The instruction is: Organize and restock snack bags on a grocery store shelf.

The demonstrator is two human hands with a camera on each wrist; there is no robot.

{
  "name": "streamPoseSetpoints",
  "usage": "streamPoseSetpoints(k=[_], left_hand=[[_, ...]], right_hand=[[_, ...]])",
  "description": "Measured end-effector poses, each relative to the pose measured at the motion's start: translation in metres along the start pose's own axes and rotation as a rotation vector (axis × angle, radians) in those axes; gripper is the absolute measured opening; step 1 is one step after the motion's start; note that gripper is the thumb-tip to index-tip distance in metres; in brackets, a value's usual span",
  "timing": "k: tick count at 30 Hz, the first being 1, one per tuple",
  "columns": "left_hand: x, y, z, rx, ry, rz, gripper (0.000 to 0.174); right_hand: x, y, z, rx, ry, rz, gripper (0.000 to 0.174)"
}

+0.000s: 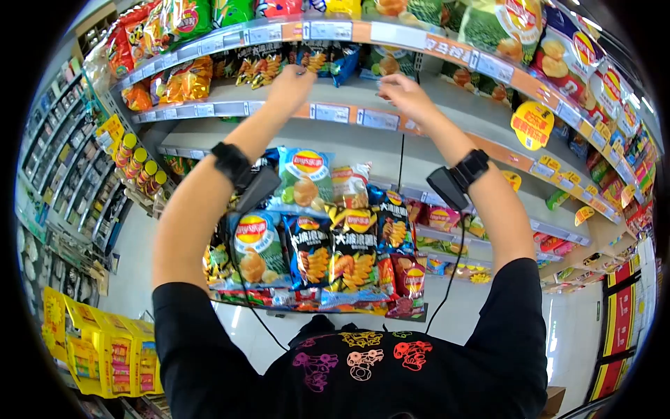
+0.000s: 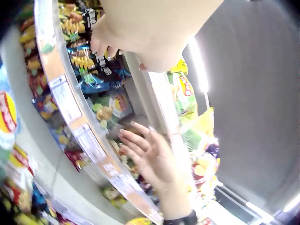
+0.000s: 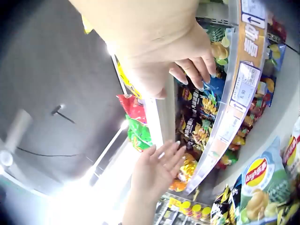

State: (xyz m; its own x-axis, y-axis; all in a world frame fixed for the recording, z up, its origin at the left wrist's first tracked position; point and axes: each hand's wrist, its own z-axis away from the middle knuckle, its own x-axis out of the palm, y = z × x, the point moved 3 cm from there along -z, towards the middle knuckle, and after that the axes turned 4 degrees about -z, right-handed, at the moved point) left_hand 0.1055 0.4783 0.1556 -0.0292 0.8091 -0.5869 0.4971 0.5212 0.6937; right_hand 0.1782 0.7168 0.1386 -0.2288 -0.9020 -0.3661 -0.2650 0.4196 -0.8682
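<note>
My left hand [image 1: 289, 89] reaches up to a shelf of chip bags, its fingertips right at a row of black bags [image 1: 259, 66] with wavy chips printed on them. In the right wrist view this left hand [image 3: 155, 172] has its fingers extended towards the bags. To the right, past a blue chip bag [image 1: 343, 66], my right hand [image 1: 408, 96] hangs over the shelf's front with loosely bent fingers and nothing held. Behind it, a green chip bag with limes [image 2: 112, 105] stands deeper in the shelf.
Below my arms, many chip bags such as a light blue Lay's bag [image 1: 306, 183] stand piled up. A shelf edge with price tags [image 1: 328, 113] runs under my hands, and an upper shelf edge [image 1: 398, 35] runs above. A yellow display rack [image 1: 105, 349] stands at lower left.
</note>
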Motion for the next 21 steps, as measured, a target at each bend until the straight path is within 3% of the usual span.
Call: streamPoseSetpoints(k=[2, 5, 6, 8, 10, 11, 14, 15, 21], left_hand=[[0.01, -0.005, -0.024, 0.38, 0.177, -0.576, 0.053], [0.019, -0.013, -0.04, 0.69, 0.198, -0.817, 0.055], [0.03, -0.029, -0.053, 0.664, 0.276, -0.752, 0.055], [0.046, -0.048, -0.081, 0.326, 0.044, -0.61, 0.046], [0.055, -0.045, -0.092, 0.205, -0.135, -0.576, 0.045], [0.06, -0.045, -0.096, 0.145, -0.228, -0.559, 0.045], [0.089, -0.066, -0.108, 0.249, -0.104, -0.475, 0.045], [0.091, -0.069, -0.108, 0.229, -0.196, -0.433, 0.056], [0.084, -0.074, -0.103, 0.17, -0.176, -0.315, 0.058]], right_hand=[[0.016, 0.007, -0.04, -0.077, 0.077, 0.243, 0.051], [0.04, 0.031, -0.091, -0.1, 0.177, 0.357, 0.063], [0.047, 0.035, -0.104, -0.085, 0.176, 0.379, 0.066], [0.059, 0.044, -0.126, -0.05, 0.21, 0.462, 0.071], [0.068, 0.056, -0.148, 0.107, 0.219, 0.536, 0.079], [0.072, 0.062, -0.156, 0.078, 0.258, 0.525, 0.08], [0.082, 0.079, -0.18, 0.144, 0.3, 0.564, 0.091], [0.085, 0.081, -0.184, 0.153, 0.316, 0.533, 0.095], [0.099, 0.076, -0.185, 0.256, 0.349, 0.452, 0.104]])
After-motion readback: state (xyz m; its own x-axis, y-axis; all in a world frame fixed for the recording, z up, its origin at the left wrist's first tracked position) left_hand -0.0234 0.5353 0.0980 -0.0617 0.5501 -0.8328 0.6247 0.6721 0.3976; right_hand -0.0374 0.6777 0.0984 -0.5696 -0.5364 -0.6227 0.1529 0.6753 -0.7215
